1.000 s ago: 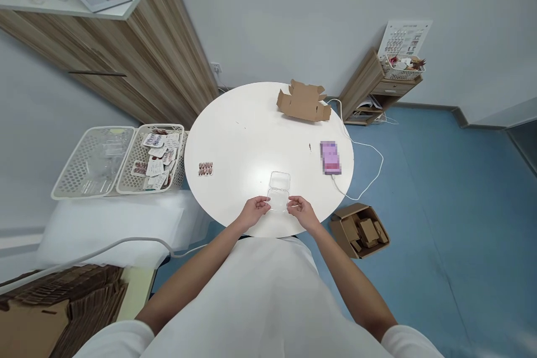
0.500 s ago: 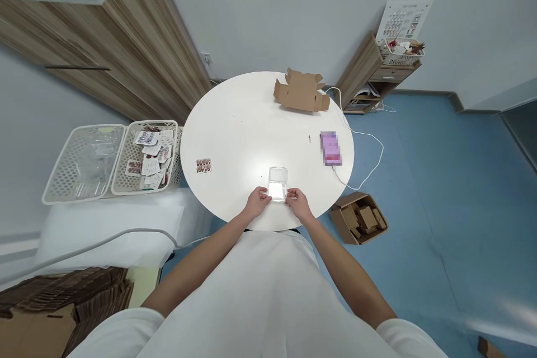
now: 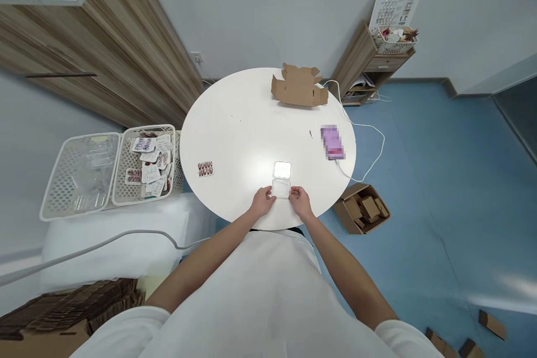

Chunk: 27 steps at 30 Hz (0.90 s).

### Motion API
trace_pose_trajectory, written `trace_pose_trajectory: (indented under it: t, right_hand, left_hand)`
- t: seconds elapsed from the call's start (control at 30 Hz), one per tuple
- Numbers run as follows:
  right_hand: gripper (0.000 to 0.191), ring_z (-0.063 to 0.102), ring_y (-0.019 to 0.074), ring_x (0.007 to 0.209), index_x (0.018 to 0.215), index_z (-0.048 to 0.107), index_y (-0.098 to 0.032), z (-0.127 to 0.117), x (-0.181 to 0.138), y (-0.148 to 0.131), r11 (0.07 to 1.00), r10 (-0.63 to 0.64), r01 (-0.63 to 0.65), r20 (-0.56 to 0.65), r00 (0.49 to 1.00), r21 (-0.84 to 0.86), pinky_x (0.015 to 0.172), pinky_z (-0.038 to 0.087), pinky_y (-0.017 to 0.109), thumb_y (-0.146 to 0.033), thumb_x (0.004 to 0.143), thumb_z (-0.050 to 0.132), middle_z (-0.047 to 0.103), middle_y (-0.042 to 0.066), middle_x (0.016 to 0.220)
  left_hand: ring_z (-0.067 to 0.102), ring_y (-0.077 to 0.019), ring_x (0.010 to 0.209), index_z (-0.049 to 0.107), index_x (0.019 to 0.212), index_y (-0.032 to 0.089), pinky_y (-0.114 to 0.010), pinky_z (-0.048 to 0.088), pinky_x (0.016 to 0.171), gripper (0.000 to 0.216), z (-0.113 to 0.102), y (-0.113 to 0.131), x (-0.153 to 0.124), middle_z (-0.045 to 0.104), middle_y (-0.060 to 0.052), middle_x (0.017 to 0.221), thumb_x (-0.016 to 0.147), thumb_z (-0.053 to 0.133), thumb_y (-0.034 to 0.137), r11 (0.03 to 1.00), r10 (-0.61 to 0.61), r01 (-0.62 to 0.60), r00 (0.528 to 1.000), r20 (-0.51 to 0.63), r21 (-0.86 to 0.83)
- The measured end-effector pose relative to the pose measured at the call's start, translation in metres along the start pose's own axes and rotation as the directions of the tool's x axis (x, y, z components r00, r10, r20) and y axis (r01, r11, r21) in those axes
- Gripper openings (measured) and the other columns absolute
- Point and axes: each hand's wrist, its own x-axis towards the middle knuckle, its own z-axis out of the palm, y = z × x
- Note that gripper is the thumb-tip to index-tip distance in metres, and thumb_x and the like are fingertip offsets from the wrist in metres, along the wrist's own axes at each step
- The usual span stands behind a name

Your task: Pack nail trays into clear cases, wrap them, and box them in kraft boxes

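A small clear plastic box [image 3: 281,188] lies with its lid raised away from me, near the front edge of the white oval table [image 3: 247,140]. My left hand [image 3: 263,201] has its fingers closed on the box's left side. On the opposite side, my right hand [image 3: 299,201] pinches the right edge. I see nothing inside the box. Left of the hands, a card of dark red press-on nails [image 3: 205,169] rests on the table.
An unfolded cardboard box [image 3: 300,86] lies at the table's back. A pixelated purple object [image 3: 333,142] with a white cable sits right. White baskets [image 3: 117,170] with nail cards and clear plastic boxes stand left. A carton [image 3: 361,210] of small boxes is on the floor.
The view has shifted slightly. Both hands still hold the open clear box, and glare has moved from its base to its lid.
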Motion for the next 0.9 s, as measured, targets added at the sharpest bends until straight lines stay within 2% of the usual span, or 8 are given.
trace_pose_trajectory:
  t: [0.1,0.2,0.33,0.43,0.7,0.8,0.9]
  right_hand:
    - [0.03,0.059,0.0156,0.08,0.097,0.054,-0.018,0.001,0.0,0.004,0.999,-0.022,0.02,-0.045,0.999,-0.044,0.077,0.047,0.033,-0.024,0.069,0.047,0.06,0.006,0.096]
    - [0.031,0.058,0.0155,0.079,0.098,0.056,-0.018,0.0,-0.002,0.007,0.993,-0.047,0.036,-0.096,0.994,-0.112,0.077,0.046,0.033,-0.023,0.069,0.045,0.06,0.006,0.097]
    - [0.037,0.057,0.015,0.077,0.105,0.053,-0.017,-0.001,-0.007,0.006,0.99,-0.06,0.046,-0.105,0.993,-0.131,0.075,0.047,0.033,-0.024,0.07,0.046,0.057,0.008,0.101]
    - [0.038,0.057,0.015,0.077,0.108,0.051,-0.017,-0.001,-0.009,0.006,0.995,-0.054,0.05,-0.054,0.997,-0.089,0.074,0.048,0.032,-0.024,0.071,0.045,0.057,0.008,0.099]
    - [0.045,0.053,0.0153,0.08,0.116,0.04,-0.019,-0.005,-0.009,0.016,0.988,-0.124,0.126,0.033,0.992,-0.092,0.071,0.048,0.033,-0.024,0.072,0.045,0.048,0.009,0.109]
    - [0.05,0.046,0.0215,0.1,0.121,0.035,-0.019,-0.006,-0.013,0.013,0.955,-0.207,0.201,-0.003,0.978,-0.22,0.082,0.044,0.04,-0.023,0.072,0.045,0.041,0.012,0.117]
    - [0.054,0.028,0.0267,0.119,0.124,0.032,-0.02,0.001,-0.015,-0.003,0.88,-0.347,0.327,0.003,0.938,-0.343,0.094,0.033,0.047,-0.022,0.072,0.046,0.03,0.013,0.127]
  left_hand:
    - [0.05,-0.0139,0.075,0.055,0.1,0.016,-0.028,0.041,0.073,0.029,0.003,-0.001,-0.001,0.051,-0.005,0.091,0.072,0.054,0.025,0.994,0.061,-0.066,0.996,0.058,0.088]
    - [0.049,-0.014,0.081,0.05,0.108,0.017,-0.027,0.042,0.075,0.036,0.008,-0.003,-0.003,0.048,-0.006,0.097,0.073,0.053,0.026,0.988,0.075,-0.087,0.992,0.097,0.124]
    - [0.048,-0.0145,0.087,0.036,0.125,0.017,-0.028,0.043,0.077,0.055,0.014,-0.004,-0.007,0.044,-0.009,0.107,0.074,0.054,0.026,0.994,0.038,-0.046,0.996,0.076,0.099]
    - [0.048,-0.0155,0.092,0.034,0.126,0.019,-0.028,0.044,0.075,0.057,0.016,-0.003,-0.009,0.044,-0.01,0.11,0.073,0.054,0.022,0.999,0.024,-0.026,0.999,0.045,0.039]
    - [0.05,-0.0169,0.097,0.04,0.123,0.018,-0.03,0.045,0.076,0.053,0.024,-0.005,-0.016,0.048,-0.01,0.114,0.072,0.054,0.016,0.998,-0.041,0.035,0.993,-0.11,-0.054]
    - [0.052,-0.017,0.096,0.043,0.121,0.018,-0.03,0.046,0.074,0.048,0.017,-0.013,-0.023,0.05,-0.01,0.112,0.074,0.054,0.018,0.997,-0.061,0.051,0.98,-0.19,-0.056]
    - [0.052,-0.0175,0.096,0.047,0.116,0.018,-0.031,0.047,0.075,0.042,-0.005,-0.025,-0.029,0.052,-0.01,0.112,0.075,0.052,0.021,0.997,-0.08,0.074,0.951,-0.298,-0.032]
